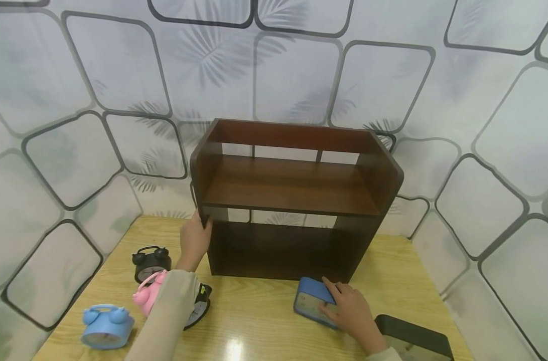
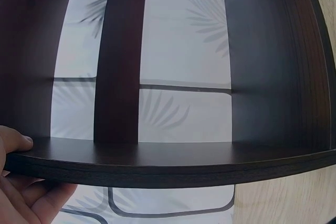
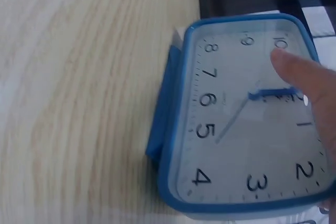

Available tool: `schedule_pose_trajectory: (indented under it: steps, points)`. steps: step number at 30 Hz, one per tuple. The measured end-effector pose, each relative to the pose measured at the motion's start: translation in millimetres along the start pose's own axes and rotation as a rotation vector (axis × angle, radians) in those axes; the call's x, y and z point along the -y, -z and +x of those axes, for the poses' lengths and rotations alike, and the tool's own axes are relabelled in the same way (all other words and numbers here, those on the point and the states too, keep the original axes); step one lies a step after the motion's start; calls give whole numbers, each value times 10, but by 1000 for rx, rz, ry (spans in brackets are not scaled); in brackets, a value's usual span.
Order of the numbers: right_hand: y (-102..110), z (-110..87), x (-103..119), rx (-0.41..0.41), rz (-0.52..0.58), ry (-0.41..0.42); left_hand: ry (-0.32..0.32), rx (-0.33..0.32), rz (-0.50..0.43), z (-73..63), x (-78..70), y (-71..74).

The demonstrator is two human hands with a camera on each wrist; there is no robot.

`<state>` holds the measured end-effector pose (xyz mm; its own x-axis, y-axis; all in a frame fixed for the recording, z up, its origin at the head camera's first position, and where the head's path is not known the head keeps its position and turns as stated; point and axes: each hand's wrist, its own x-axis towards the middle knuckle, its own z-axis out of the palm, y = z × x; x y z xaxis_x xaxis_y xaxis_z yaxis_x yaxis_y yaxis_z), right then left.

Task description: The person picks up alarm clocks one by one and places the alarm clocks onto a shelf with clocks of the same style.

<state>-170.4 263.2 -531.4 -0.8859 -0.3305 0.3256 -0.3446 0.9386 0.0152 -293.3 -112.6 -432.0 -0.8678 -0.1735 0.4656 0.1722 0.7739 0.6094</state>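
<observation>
the left hand (image 1: 195,240) is curled round the front edge of the left side panel of a brown shelf (image 1: 292,183), thumb on the inner face and fingers on the outer one. the right hand (image 1: 353,308) grips a blue rectangular clock (image 1: 311,296) over its top, thumb pressed on the front near the 10; its other fingers are mostly hidden behind the clock in the right wrist view. the clock is just in front of the shelf's lower right part; whether its base touches the bench (image 1: 251,311) is hard to tell.

the left sleeve (image 1: 163,316) hides part of a pink clock (image 1: 148,293) and much of a black-rimmed clock (image 1: 203,305). a black twin-bell clock (image 1: 152,264) and a pale blue clock (image 1: 107,328) stand left of the sleeve, their dials too blurred to read. at lower right, a dark clock (image 1: 414,333) is cut off by the frame and partly covered by the right wrist.
</observation>
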Motion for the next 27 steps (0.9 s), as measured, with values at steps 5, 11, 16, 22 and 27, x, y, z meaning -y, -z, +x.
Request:
schedule_pose_trajectory:
  steps: [5,11,16,22,27]
  points:
    - [18,-83,-81,35,100,13,0,1,0,-10,-17,9]
    - [44,-145,-118,-25,94,73,2,-3,8,-7,-6,5]
    - [65,-164,-96,-27,87,51,0,-10,3,-9,0,0]
    - [88,-161,-34,43,30,-33,-5,-14,0,-10,3,-1]
    - [93,-156,39,108,-10,-134,-6,-15,-1,-7,10,-3]
